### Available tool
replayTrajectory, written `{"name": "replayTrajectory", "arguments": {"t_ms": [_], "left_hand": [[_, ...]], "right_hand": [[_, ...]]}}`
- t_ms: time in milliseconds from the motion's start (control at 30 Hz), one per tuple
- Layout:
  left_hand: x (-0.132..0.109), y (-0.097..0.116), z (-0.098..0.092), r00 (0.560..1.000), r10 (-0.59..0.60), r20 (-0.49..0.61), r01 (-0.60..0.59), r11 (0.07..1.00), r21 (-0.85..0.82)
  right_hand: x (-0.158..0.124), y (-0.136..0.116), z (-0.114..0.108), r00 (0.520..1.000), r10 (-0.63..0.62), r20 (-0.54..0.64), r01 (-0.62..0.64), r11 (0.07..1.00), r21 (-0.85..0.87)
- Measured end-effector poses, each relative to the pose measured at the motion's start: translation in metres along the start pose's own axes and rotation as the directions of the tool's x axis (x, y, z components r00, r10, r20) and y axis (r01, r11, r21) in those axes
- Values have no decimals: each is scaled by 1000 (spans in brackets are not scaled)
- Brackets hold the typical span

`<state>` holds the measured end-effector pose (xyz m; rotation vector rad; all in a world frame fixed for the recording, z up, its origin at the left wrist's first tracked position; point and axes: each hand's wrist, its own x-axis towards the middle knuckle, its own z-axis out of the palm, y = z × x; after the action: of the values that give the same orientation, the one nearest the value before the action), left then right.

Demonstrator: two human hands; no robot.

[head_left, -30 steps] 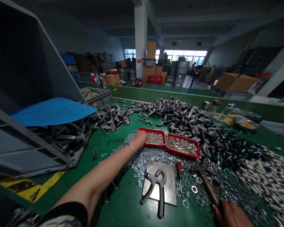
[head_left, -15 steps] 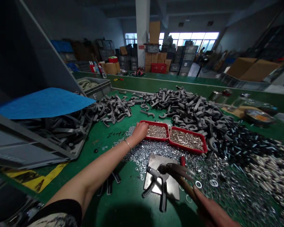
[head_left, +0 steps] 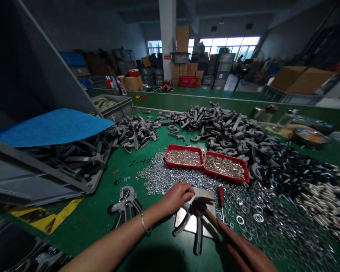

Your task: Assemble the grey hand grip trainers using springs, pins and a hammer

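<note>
My left hand (head_left: 177, 196) is curled at the top of a grey hand-grip part (head_left: 193, 223) that lies on a steel plate (head_left: 206, 196). Its fingers pinch something too small to name. My right hand (head_left: 245, 251) grips the wooden handle of a hammer (head_left: 205, 211), whose head rests over the same part. A second assembled hand-grip (head_left: 124, 206) lies left of my forearm. Two red trays (head_left: 206, 163) of small metal pieces sit beyond the plate. A red-handled screwdriver (head_left: 221, 196) lies right of the plate.
Washers (head_left: 158, 177) are strewn around the plate. Heaps of grey handle parts (head_left: 223, 132) and black and silver pieces (head_left: 300, 177) cover the green table. A tipped grey crate (head_left: 31, 177) with a blue sheet (head_left: 53, 126) stands at left. Boxes fill the background.
My left hand came back from the left red tray to the hand-grip on the plate. The hammer swung in from the right until its head sat over that part.
</note>
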<state>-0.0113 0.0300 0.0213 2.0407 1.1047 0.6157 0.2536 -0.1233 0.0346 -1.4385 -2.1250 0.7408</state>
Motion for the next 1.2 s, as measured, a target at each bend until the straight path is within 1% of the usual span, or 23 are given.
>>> {"name": "replayTrajectory", "arguments": {"t_ms": [67,100,133,200,267,333,400,500,633,733,800,867,933,967,1000,1033,1067,1133,1200], "left_hand": [[5,2,8,1000,24,0,-23,996,87],[8,2,12,1000,26,6,-27,994,103],[11,3,14,999,29,12,-31,993,111],[14,4,18,999,38,30,-42,990,132],[16,4,20,998,41,46,-47,987,152],[16,4,23,998,39,55,-48,984,173],[16,4,25,997,39,59,-50,980,192],[17,4,28,998,43,55,-54,974,221],[17,6,32,998,48,38,-56,961,271],[15,8,37,998,59,31,-66,949,309],[13,6,40,991,123,48,-132,904,406],[11,3,43,965,240,106,-257,792,554],[10,-2,45,919,346,189,-381,651,656],[10,-4,45,900,377,219,-419,612,671],[10,-5,45,887,396,237,-444,593,671],[10,-6,45,881,404,247,-457,593,663],[10,-7,45,882,401,246,-458,614,643],[12,-7,44,914,352,203,-404,733,547],[16,-6,41,954,266,136,-299,860,414]], "right_hand": [[-1,4,0,992,105,-73,-97,989,113],[-1,5,0,975,178,-135,-156,975,160],[-3,6,1,945,261,-197,-221,954,203],[-6,7,3,865,414,-285,-331,896,296],[-9,8,7,798,526,-292,-397,825,402],[-12,9,12,771,584,-256,-410,761,503],[-15,11,18,762,607,-224,-399,713,576],[-18,14,25,753,627,-201,-394,673,626],[-20,14,28,734,655,-177,-392,622,678],[-22,14,30,743,650,-160,-396,619,678],[-24,15,30,762,622,-180,-393,665,635],[-26,17,29,789,579,-207,-379,723,577],[-28,19,26,819,534,-209,-370,771,519],[-28,20,23,837,509,-198,-366,791,490],[-27,21,20,859,480,-181,-358,813,459],[-26,22,16,880,447,-158,-347,835,426],[-25,22,11,901,413,-133,-335,857,391],[-21,22,1,931,353,-97,-305,895,325],[-16,19,-10,942,325,-86,-291,916,276]]}}
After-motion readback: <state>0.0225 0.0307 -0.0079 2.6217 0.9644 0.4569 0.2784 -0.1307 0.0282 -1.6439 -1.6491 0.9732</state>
